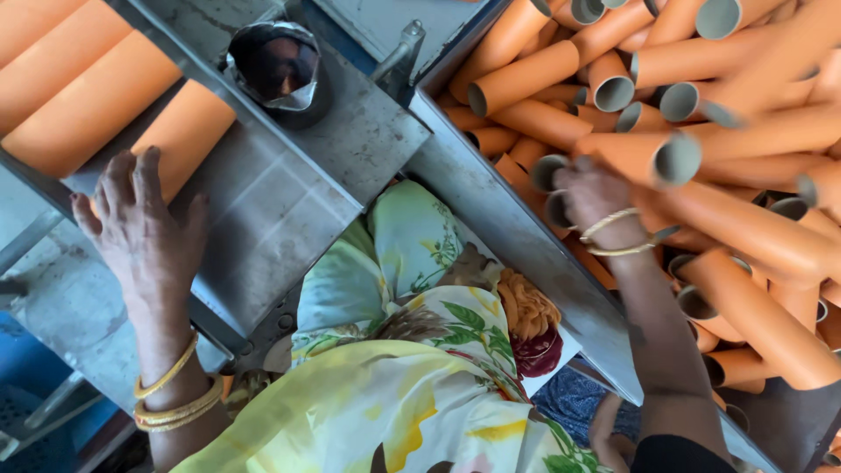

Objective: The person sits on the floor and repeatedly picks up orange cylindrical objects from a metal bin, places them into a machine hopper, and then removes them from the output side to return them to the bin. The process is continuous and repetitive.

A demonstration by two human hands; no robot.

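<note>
right hand (594, 194) reaches into orange tube heap (745, 175), fingers hidden, grip unclear; left hand (144, 232) flat, released, touching tube (180, 131) lying far-left of it.

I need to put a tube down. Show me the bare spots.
Free: the grey metal plate between the left hand and the dark cup. Crowded: the bin around the right hand, heaped with orange tubes; more tubes fill the upper left.

Orange hollow tube (180, 136) lies tilted on the grey metal bench, its end under the left fingers, while loose orange tubes (745, 228) with grey bores sit piled crisscross in the right-side bin.
</note>
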